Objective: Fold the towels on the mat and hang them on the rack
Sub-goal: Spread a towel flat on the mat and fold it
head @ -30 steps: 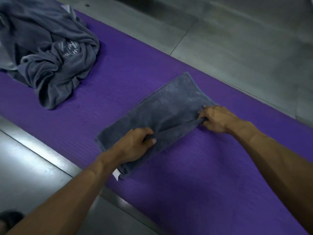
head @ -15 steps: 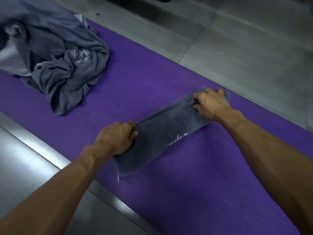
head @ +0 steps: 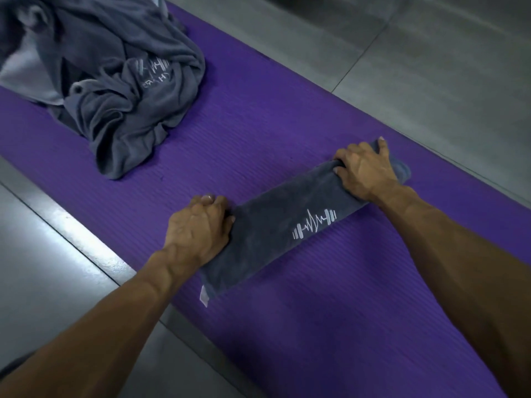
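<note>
Folded towel (head: 290, 225) held at both ends on the purple mat (head: 258, 133).

Left hand (head: 198, 228) and right hand (head: 365, 170) each clench 1 end of the towel; the crumpled towel pile (head: 115, 81) lies well apart from it, on the mat's far left.

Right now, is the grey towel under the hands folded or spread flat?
Folded: the grey towel is a narrow layered strip on the purple mat, left hand and right hand gripping its ends.

A purple mat (head: 258, 133) on grey floor (head: 431, 67) carries a folded towel (head: 275, 234) at centre and a crumpled towel heap (head: 120, 90) at ten o'clock.
</note>
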Demonstrator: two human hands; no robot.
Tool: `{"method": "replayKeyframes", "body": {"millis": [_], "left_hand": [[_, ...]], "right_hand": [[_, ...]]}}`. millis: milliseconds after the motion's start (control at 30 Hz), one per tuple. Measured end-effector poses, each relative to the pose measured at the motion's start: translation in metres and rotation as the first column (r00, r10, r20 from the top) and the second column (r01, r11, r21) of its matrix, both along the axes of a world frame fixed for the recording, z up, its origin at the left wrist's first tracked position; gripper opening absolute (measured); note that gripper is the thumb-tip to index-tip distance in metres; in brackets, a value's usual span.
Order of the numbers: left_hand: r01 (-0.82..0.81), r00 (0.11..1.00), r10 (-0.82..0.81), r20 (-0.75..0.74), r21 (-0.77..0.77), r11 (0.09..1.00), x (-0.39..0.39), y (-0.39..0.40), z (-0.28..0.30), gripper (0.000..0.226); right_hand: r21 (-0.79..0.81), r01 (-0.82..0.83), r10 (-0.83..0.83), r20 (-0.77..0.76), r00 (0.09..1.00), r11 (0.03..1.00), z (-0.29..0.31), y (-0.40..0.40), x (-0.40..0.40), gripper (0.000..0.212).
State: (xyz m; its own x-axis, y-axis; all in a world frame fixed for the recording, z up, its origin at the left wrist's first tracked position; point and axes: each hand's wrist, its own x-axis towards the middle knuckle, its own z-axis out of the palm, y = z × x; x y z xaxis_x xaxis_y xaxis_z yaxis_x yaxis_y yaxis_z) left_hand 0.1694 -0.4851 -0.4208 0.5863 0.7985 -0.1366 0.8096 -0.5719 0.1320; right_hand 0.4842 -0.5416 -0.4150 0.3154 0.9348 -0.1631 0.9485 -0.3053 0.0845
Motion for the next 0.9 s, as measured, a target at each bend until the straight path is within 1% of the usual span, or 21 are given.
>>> {"method": "replayKeyframes", "body": {"millis": [33,100,133,167,200,233,300,333,367,400,433,467,500,533,600,700,767,833,867,900], "left_hand": [[0.017,0.996,-0.021,0.088,0.042,0.999,0.005,-0.002,0.002,0.025],[0.117,0.955,-0.144,0.261,0.114,0.986,0.026,-0.010,0.004,0.031],[0.185,0.925,-0.215,0.312,0.126,0.975,0.039,-0.017,0.004,0.038],[0.260,0.903,-0.285,0.322,0.120,0.958,0.052,-0.025,0.002,0.046],[0.325,0.895,-0.339,0.289,0.096,0.941,0.062,-0.033,-0.002,0.053],[0.365,0.905,-0.366,0.218,0.048,0.930,0.069,-0.040,-0.008,0.061],[0.364,0.931,-0.362,0.050,-0.029,0.931,0.069,-0.047,-0.023,0.076],[0.352,0.936,-0.352,-0.006,-0.031,0.936,0.067,-0.049,-0.029,0.082],[0.344,0.938,-0.345,-0.037,-0.019,0.939,0.064,-0.051,-0.032,0.087],[0.341,0.938,-0.341,-0.055,-0.008,0.940,0.062,-0.051,-0.034,0.091],[0.333,0.941,-0.332,-0.066,0.004,0.943,0.061,-0.052,-0.035,0.095],[0.314,0.948,-0.312,-0.066,0.011,0.949,0.061,-0.053,-0.034,0.097],[0.294,0.954,-0.293,-0.058,0.010,0.956,0.060,-0.054,-0.033,0.099],[0.280,0.959,-0.280,-0.051,0.008,0.960,0.059,-0.055,-0.034,0.100],[0.270,0.962,-0.269,-0.048,-0.002,0.963,0.056,-0.056,-0.036,0.101],[0.252,0.967,-0.252,-0.020,-0.007,0.968,0.055,-0.056,-0.036,0.102],[0.258,0.966,-0.258,-0.028,-0.009,0.966,0.056,-0.056,-0.036,0.102],[0.252,0.967,-0.252,-0.023,0.008,0.968,0.057,-0.057,-0.035,0.102],[0.249,0.968,-0.249,-0.026,0.009,0.968,0.056,-0.057,-0.035,0.103],[0.248,0.968,-0.247,-0.033,0.009,0.969,0.056,-0.057,-0.035,0.103]], "right_hand": [[0.009,0.010,-0.010,-0.011,1.000,1.000,0.000,0.000,0.001,0.026],[0.024,0.025,-0.024,-0.021,0.999,0.999,-0.002,-0.001,0.003,0.032],[0.038,0.026,-0.026,-0.021,0.999,0.999,-0.003,-0.002,0.005,0.035],[0.060,0.038,-0.036,-0.019,0.999,0.997,-0.005,-0.004,0.006,0.039],[0.094,0.069,-0.067,-0.025,0.997,0.993,-0.007,-0.006,0.005,0.045],[0.147,0.121,-0.115,-0.044,0.992,0.982,-0.007,-0.007,0.000,0.051],[0.291,0.209,-0.181,-0.123,0.976,0.933,-0.009,-0.011,-0.022,0.057],[0.357,0.202,-0.142,-0.188,0.972,0.912,-0.011,-0.014,-0.038,0.055],[0.386,0.148,-0.048,-0.257,0.965,0.911,-0.014,-0.018,-0.054,0.052],[0.380,0.051,0.073,-0.306,0.949,0.924,-0.020,-0.025,-0.070,0.051],[0.339,-0.071,0.182,-0.309,0.933,0.938,-0.027,-0.032,-0.082,0.052],[0.273,-0.191,0.265,-0.266,0.927,0.943,-0.033,-0.039,-0.085,0.054],[0.193,-0.273,0.311,-0.207,0.928,0.943,-0.037,-0.044,-0.076,0.058],[0.122,-0.305,0.321,-0.151,0.935,0.944,-0.039,-0.046,-0.059,0.062],[0.042,-0.271,0.274,-0.083,0.958,0.962,-0.039,-0.045,-0.017,0.070],[-0.042,-0.143,0.141,-0.034,0.989,0.989,-0.036,-0.042,0.032,0.075],[-0.063,-0.022,0.021,-0.025,0.999,0.998,-0.035,-0.034,0.047,0.075],[-0.015,0.138,-0.138,-0.016,0.990,0.990,-0.031,-0.026,0.045,0.076],[0.042,0.169,-0.168,-0.015,0.986,0.985,-0.027,-0.024,0.038,0.076],[0.100,0.132,-0.129,-0.037,0.991,0.986,-0.024,-0.025,0.025,0.074]]}}
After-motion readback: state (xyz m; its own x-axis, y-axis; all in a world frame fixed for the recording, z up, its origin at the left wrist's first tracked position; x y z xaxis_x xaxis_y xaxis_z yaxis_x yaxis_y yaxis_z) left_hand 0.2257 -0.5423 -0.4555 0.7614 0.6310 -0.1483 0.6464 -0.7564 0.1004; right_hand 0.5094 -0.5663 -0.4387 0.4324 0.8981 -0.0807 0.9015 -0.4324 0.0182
